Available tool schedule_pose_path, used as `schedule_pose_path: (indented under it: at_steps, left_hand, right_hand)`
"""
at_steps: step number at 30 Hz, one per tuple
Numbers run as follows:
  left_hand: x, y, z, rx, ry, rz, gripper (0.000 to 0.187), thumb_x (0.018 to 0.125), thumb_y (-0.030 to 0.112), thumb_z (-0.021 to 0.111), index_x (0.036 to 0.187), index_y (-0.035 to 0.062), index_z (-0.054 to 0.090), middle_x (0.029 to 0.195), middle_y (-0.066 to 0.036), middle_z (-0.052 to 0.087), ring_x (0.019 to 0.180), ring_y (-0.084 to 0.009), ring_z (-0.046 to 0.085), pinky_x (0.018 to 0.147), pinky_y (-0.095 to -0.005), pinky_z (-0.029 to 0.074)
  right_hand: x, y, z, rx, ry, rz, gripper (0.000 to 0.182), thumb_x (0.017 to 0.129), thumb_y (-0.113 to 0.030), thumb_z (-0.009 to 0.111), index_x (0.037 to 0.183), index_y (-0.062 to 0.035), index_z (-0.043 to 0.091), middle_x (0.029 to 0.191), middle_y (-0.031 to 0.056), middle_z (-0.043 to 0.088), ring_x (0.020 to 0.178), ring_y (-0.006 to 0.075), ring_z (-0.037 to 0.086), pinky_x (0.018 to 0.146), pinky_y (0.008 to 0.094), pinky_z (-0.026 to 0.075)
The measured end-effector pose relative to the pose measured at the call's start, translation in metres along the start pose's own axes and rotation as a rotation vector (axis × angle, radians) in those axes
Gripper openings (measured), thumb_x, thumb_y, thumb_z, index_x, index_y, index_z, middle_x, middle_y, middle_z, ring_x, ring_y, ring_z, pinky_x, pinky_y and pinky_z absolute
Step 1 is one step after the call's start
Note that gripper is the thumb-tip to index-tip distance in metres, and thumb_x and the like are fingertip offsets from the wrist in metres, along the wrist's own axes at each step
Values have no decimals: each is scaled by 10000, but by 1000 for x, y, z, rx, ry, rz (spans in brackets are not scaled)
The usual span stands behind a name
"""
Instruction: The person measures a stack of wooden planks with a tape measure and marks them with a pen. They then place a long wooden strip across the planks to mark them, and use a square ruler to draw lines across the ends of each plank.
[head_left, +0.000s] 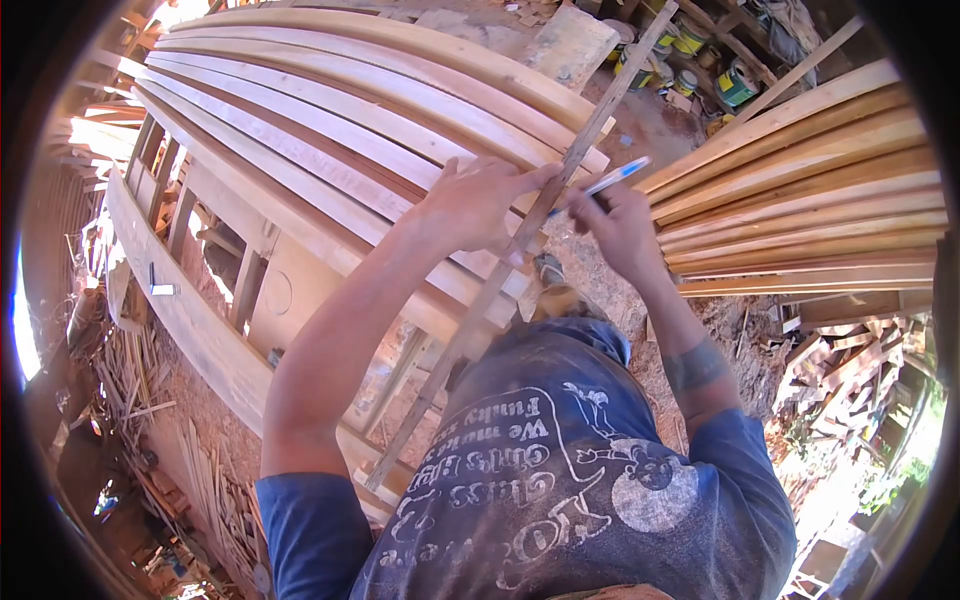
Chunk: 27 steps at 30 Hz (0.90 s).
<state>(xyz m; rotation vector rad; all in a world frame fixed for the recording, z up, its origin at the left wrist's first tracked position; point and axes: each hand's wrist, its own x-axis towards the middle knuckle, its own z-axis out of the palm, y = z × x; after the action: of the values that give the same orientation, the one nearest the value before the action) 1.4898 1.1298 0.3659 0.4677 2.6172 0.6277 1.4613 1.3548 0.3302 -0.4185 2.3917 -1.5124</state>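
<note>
Wooden strip (532,226) — slanting up rightward, blue pen (618,175) — tip down-left

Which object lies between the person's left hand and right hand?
In the head view, the thin wooden strip passes between left hand and right hand.

Stick (606,105) lies across the boards (320,103), right by my left hand (480,205). Pen's (622,175) in the right hand (615,222), second stack (800,190) just right of it, and cans (738,82) sit beyond both.

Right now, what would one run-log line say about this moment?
left hand: touching wooden strip | right hand: holding blue-and-white pen near wooden strip | wooden strip: lying across side-by-side boards
</note>
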Motion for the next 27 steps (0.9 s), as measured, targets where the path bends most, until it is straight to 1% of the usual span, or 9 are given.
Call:
schedule_pose_path:
  at_steps: [1,2,4,7,10,13,19,22,27]
  left_hand:
    - [-2,3,-2,2,5,-5,1062,574,305,884,1504,278,373,1227,-115,611,1262,-336,493,1045,-537,358]
    - [-3,4,-2,5,11,-11,1028,574,300,869,1490,264,402,1232,-122,612,1251,-340,499,1048,-486,370]
    - [-4,4,-3,5,15,-11,1032,576,307,870,1493,263,398,1222,-123,616,1241,-343,505,1041,-487,375]
    - [-2,4,-3,8,11,4,1032,580,314,869,1495,260,395,1222,-127,617,1235,-344,510,1033,-483,383]
    - [-3,2,0,19,31,12,1029,586,319,869,1496,257,393,1224,-134,618,1232,-345,513,1028,-478,389]
    - [-3,2,-2,15,25,10,1024,591,322,870,1495,252,394,1225,-141,620,1227,-348,518,1025,-476,393]
    - [-2,0,1,32,46,28,1022,589,336,873,1490,247,398,1204,-146,631,1206,-354,538,1010,-475,407]
    - [-1,-3,4,31,67,47,1019,593,342,872,1489,250,398,1188,-147,640,1187,-357,553,997,-477,418]
    - [0,-5,8,31,98,72,1000,604,343,869,1485,247,405,1169,-152,650,1165,-362,568,983,-482,430]
  right_hand:
    - [3,4,-2,-21,53,-3,192,961,-170,635,981,18,662,739,35,643,646,88,588,601,244,477]
    - [5,4,-6,73,108,-17,183,948,-160,644,988,18,664,747,40,650,647,95,593,600,251,482]
    - [9,3,-14,260,226,-49,175,922,-139,662,1001,17,670,763,50,664,650,109,605,598,266,490]
    - [7,4,-17,253,199,-80,140,916,-99,668,998,13,655,752,35,644,648,107,595,600,264,483]
    - [11,16,-19,155,264,-92,139,913,-95,672,991,17,646,759,39,645,661,106,594,609,266,481]
    - [8,16,-16,116,258,-114,143,908,-95,669,998,14,641,779,65,669,682,120,605,629,278,490]
    - [4,4,-19,-72,210,-180,134,897,-100,669,978,5,650,803,117,688,724,153,661,661,306,510]
    - [2,1,-19,-57,178,-161,133,909,-89,668,979,24,673,839,74,674,773,123,635,701,270,504]
    - [3,6,-14,-102,208,-180,124,902,-91,679,968,14,680,843,87,688,763,126,643,708,274,509]
